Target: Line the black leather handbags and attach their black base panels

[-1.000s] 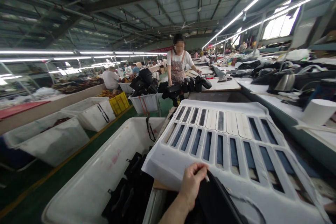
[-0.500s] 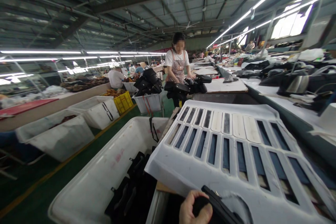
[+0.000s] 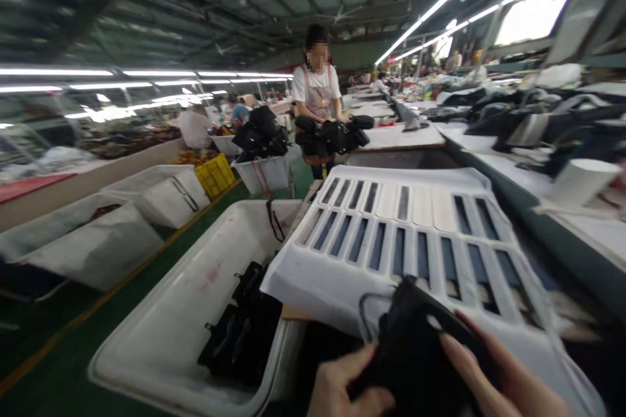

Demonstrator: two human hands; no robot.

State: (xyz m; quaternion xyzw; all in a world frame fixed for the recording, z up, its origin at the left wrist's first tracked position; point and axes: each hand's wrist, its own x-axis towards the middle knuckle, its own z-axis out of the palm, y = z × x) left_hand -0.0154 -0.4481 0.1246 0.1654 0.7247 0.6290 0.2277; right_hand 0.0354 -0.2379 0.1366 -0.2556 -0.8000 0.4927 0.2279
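Observation:
At the bottom of the view I hold a black bag [image 3: 413, 339] between both hands, tilted up above the near edge of a white slotted sheet [image 3: 313, 287]. My left hand [image 3: 345, 381] is closed on the bag's left side, its fingers bent around it. On the other side my right hand [image 3: 499, 368] grips it, with the thumb laid along the black surface. A thin dark cord or strap [image 3: 364, 316] loops out at the bag's left. The lower part of the bag is cut off by the frame.
Left of the sheet stands a large white bin [image 3: 156, 313] holding several black bags [image 3: 239, 332]. Ahead, a co-worker [image 3: 317, 91] handles black bags [image 3: 335, 137]. More white bins [image 3: 102, 241] and a yellow crate [image 3: 214, 177] line the aisle. A long workbench [image 3: 503, 169] runs along the right.
The black bag has come up higher into view, and my right hand now shows on it. My left hand has shifted slightly left. The camera view has also moved.

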